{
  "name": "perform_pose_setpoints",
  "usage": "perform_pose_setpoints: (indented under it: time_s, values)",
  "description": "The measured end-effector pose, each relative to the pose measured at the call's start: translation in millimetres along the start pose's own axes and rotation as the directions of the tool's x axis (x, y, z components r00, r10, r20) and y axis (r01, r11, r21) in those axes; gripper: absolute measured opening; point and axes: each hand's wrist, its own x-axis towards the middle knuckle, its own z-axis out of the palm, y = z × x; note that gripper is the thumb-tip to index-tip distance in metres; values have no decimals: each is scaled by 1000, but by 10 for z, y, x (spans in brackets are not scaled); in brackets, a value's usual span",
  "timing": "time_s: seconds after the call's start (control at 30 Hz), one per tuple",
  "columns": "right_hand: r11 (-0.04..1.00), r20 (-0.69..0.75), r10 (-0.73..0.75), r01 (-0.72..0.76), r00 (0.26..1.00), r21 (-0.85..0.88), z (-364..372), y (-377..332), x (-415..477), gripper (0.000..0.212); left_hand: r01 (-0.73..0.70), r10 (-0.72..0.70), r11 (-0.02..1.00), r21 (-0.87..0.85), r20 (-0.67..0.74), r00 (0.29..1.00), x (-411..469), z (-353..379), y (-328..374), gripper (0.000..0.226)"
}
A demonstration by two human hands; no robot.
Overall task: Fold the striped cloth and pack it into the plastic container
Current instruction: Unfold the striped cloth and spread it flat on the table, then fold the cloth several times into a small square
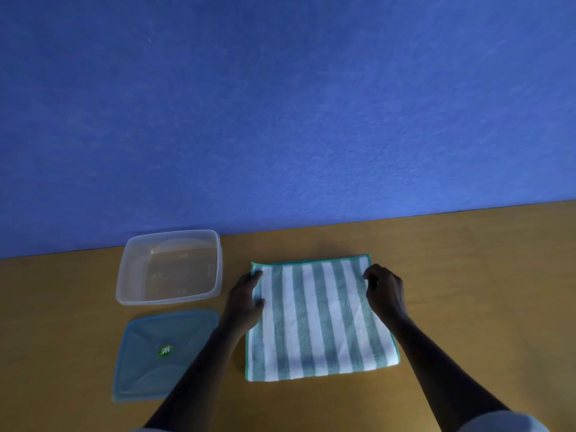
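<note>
A green-and-white striped cloth point(318, 319) lies flat on the wooden table point(467, 291), folded into a rough square. My left hand point(246, 299) rests on the cloth's left edge, its fingers curled over the far left part. My right hand point(385, 289) sits on the far right corner with fingers bent, pinching the cloth's edge. The clear plastic container point(170, 266) stands open and empty to the left of the cloth, near the wall.
A translucent blue lid point(159, 353) with a green sticker lies flat in front of the container, partly under my left forearm. A blue wall point(280, 120) rises behind the table's far edge. Bare wood extends right of the cloth.
</note>
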Motion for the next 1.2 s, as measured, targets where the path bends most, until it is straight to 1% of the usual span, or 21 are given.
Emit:
perform_pose_setpoints:
  time_s: [0.13,0.33,0.47,0.53,0.63,0.7,0.77,0.87,1.03,1.1,1.2]
  values:
    - [998,73,-1,6,997,-62,29,-16,9,38,20,-21,1000,11,10,1000,12,-12,22,73]
    - [982,214,49,-8,976,-186,78,-62,-52,44,67,-68,998,-16,-35,997,-24,27,96,76]
    - [967,199,90,-38,976,-250,59,-153,-60,49,82,-81,997,6,-92,992,-44,22,149,74]
    - [956,167,87,-35,982,-290,32,-207,-65,51,75,-69,996,52,-121,990,-56,15,165,71]
    - [950,126,12,28,992,-311,6,-284,-102,49,56,-32,984,170,-139,990,-91,14,175,66]
    - [953,130,-30,68,991,-296,13,-336,-158,48,39,-3,968,249,-141,990,-140,30,191,61]
    - [960,145,-51,88,988,-265,40,-390,-232,46,9,34,958,286,-143,989,-212,64,225,54]
    - [962,189,-88,133,978,-238,108,-478,-375,42,-109,152,931,349,-98,984,-316,175,230,48]
    - [943,259,-114,186,959,-275,281,-609,-776,42,-265,286,866,425,15,958,-364,323,179,51]
    - [929,293,-94,190,951,-317,366,-652,-980,44,-278,274,854,441,73,959,-358,350,155,54]
    - [913,344,-43,177,938,-368,479,-687,-1234,49,-257,218,856,448,136,966,-324,372,108,57]
